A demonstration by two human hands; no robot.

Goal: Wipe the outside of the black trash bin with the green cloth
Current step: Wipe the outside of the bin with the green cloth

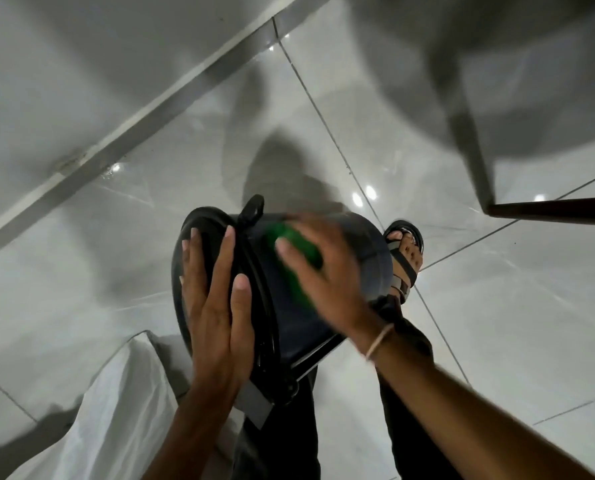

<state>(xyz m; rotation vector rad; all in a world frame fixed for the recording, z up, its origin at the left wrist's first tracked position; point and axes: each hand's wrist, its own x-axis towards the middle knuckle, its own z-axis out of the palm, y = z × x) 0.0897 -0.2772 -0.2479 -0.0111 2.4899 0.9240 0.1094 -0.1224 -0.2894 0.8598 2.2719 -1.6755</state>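
The black trash bin [362,244] is tipped on its side above the tiled floor, its lid end at the left. My left hand [216,306] lies flat over the lid and rim, fingers spread, steadying it. My right hand [324,271], blurred by motion, presses the green cloth [296,258] against the bin's curved outer wall. Only part of the cloth shows under the fingers. A pedal or hinge piece sticks up at the bin's top edge.
My sandalled foot [407,261] stands on the glossy grey tiles just right of the bin. A white sheet or bag [116,393] lies at the lower left. A dark table leg [473,161] and rail stand at the upper right. A wall skirting runs diagonally at the upper left.
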